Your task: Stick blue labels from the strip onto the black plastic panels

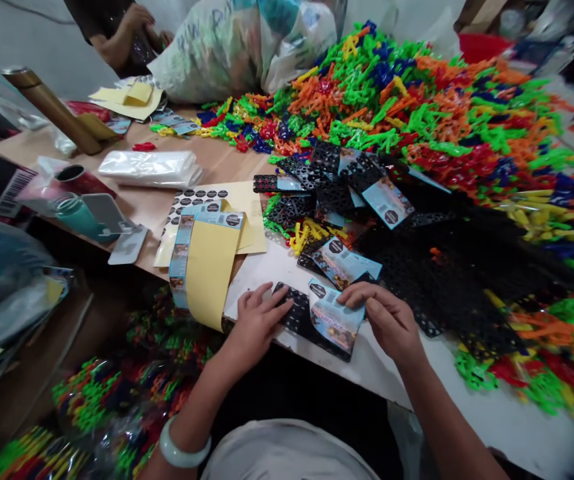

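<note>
While the head view takes in both hands, the left hand [259, 320] rests with its fingers spread on the left end of a black board [294, 317], not closed around it. The board lies flat at the near edge of the white table [255, 265]. The right hand [389, 320] has its fingertips at the upper right of a sticker [337, 317] on that board; whether thumb and forefinger pinch it or only press, I cannot tell.

This board looks partly done: the sticker covers its right part, but its left edge curls up, apart from the surface. Just beyond lies a labelled board [349, 262], and others with stickers sit farther back in a loose pile [388, 202]. More stickers remain on the yellow sheets [211, 267] left of the hands, and the dark heap [431, 267] to the right shows few labels, so much seems left. Behind it spreads a mound of coloured plastic pieces [447, 107].
</note>
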`<state>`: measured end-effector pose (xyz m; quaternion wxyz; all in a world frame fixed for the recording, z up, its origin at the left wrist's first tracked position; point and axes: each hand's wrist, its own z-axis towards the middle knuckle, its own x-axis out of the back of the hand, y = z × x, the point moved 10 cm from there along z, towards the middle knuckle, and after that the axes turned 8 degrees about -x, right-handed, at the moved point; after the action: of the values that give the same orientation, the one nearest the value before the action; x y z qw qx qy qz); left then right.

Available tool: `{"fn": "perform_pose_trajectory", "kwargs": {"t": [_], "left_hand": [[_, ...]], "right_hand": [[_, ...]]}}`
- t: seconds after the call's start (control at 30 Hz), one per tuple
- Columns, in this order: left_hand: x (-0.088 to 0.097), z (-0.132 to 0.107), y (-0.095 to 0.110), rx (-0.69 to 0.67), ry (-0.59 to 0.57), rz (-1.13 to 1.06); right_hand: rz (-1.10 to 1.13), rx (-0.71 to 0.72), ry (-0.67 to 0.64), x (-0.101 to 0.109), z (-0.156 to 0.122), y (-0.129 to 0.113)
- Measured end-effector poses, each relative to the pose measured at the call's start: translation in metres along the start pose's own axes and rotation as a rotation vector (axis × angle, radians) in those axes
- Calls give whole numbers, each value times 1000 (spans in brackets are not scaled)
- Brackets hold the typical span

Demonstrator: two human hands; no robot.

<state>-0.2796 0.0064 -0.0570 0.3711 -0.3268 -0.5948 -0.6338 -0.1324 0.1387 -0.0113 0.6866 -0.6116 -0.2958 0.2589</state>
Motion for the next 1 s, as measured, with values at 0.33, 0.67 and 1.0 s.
{"fn": "perform_pose_trajectory", "kwargs": {"t": [0.33, 0.67, 1.0], "left_hand": [[23, -1, -34, 146, 391, -267], [32, -23, -36, 259, 612, -336], [30, -30, -30, 213, 646, -275]], "right_hand": [[-306, 130, -74, -42, -6, -13], [-367, 211, -236, -69, 16, -14], [-342, 188, -268, -71, 26, -2]]}}
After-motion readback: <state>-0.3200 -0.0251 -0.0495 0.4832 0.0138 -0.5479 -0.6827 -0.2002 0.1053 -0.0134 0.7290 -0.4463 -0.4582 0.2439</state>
